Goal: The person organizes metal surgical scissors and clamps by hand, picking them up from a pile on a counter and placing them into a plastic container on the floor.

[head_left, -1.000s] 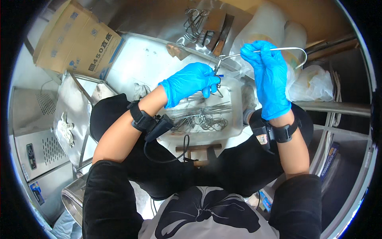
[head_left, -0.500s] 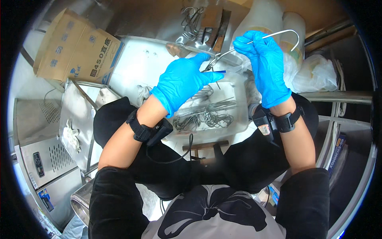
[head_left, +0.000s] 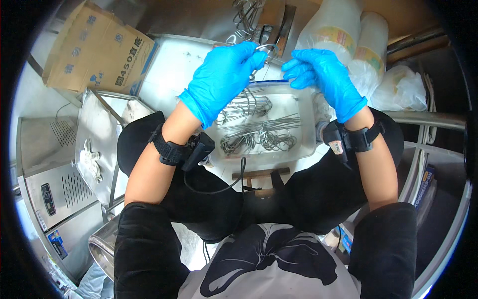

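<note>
My left hand (head_left: 216,77), in a blue glove, is closed around metal hooks. One curved hook end (head_left: 269,46) sticks out past the fingertips, and thin wire parts hang below the palm; how many it holds is hidden. To its right, my right hand (head_left: 326,77), gloved the same way, has its fingers loosely bent and somewhat apart, with nothing visible in them. Below both hands stands a translucent plastic bin (head_left: 309,124). Bundles of long wire hooks (head_left: 271,137) lie inside it, their curled ends toward me.
More hooks (head_left: 245,20) lie at the back beside a dark wooden-edged bar (head_left: 286,25). Wrapped bottles (head_left: 332,30) stand at the back right. On the left are a cardboard box (head_left: 102,50), a metal stand with a white glove (head_left: 90,159) and a steel appliance (head_left: 64,184).
The long hook that my right hand held up has left it, and a hook end now shows at my left hand. Both hands have shifted slightly; the right fingers have loosened.
</note>
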`<state>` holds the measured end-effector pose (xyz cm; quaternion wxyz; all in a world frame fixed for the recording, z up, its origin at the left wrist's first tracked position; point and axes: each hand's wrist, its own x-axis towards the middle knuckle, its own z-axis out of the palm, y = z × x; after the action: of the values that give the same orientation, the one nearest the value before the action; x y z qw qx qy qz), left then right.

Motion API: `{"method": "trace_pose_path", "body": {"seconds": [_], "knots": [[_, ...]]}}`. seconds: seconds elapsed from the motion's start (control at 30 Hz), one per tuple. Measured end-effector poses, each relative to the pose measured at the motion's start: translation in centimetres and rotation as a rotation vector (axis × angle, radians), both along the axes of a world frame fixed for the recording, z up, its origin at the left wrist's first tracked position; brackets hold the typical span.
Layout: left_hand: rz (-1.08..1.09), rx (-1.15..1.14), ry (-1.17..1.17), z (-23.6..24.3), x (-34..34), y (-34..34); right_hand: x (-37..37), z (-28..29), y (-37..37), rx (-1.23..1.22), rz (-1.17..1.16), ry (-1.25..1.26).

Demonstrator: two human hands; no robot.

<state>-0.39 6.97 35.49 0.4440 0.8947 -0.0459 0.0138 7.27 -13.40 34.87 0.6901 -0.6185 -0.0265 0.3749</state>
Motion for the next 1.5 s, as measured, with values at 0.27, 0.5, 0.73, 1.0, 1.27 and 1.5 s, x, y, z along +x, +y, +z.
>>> {"method": "trace_pose_path", "body": {"seconds": [0.27,0.5,0.73,1.0,1.27,1.5], "knots": [[-0.085,-0.279,0.148,0.6,-0.4,0.1,-1.0,-2.3,3.0,0.015,0.219,-0.641],[-0.055,-0.416,0.201,2.0,-0.1,0.7,-0.7,-2.9,3.7,0.069,0.264,-0.514],[0.035,-0.432,0.145,3.2,0.2,1.7,-1.3,-2.4,3.6,0.064,0.273,-0.482],[-0.029,-0.54,0.189,3.8,-0.3,2.0,-1.4,-2.8,3.2,-0.019,0.34,-0.533],[-0.177,-0.559,0.26,4.2,-0.3,1.8,-2.8,-1.2,3.7,0.149,0.334,-0.46],[-0.153,-0.437,0.189,3.1,0.2,2.0,-2.6,-2.8,4.0,0.119,0.284,-0.69]]}}
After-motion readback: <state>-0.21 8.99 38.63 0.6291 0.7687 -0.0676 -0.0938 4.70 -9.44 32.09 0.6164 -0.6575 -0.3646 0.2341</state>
